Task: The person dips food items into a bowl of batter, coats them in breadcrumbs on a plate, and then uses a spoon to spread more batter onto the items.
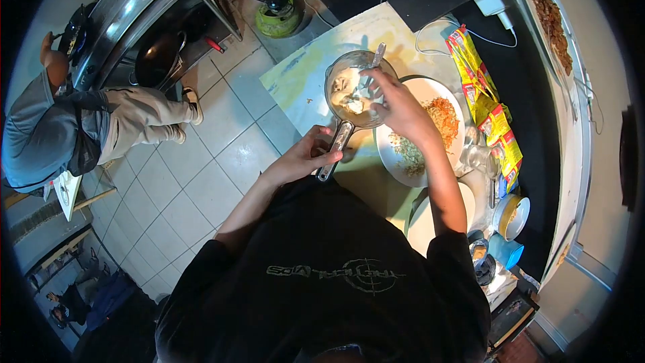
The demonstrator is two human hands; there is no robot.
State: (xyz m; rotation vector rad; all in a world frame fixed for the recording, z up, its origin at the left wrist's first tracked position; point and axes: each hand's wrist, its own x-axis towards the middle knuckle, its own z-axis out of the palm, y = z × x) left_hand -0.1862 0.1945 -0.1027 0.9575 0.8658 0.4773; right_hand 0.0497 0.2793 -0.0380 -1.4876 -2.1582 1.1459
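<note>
A small saucepan [334,81] with a pale, creamy mixture [348,87] in it stands at the table's near-left side. My left hand [308,156] grips its metal handle [337,144], thumb and fingers on either side. Over the pan's right side hovers my right hand [405,109], fingers apart and pointing toward the mixture; nothing shows in them. A metal utensil handle [380,52] sticks up at the pan's far rim, close to the right fingertips. Partly under my right forearm lies a white plate [386,151] with orange shreds [443,121] and chopped green pieces [410,154].
Yellow-red packets [474,84] line the table's right side, above a bowl [514,218] and a blue container [505,251]. Another plate [463,212] sits by my right elbow. A green gas cylinder [277,21] stands behind. Another person [54,128] works at the stove [127,13], left.
</note>
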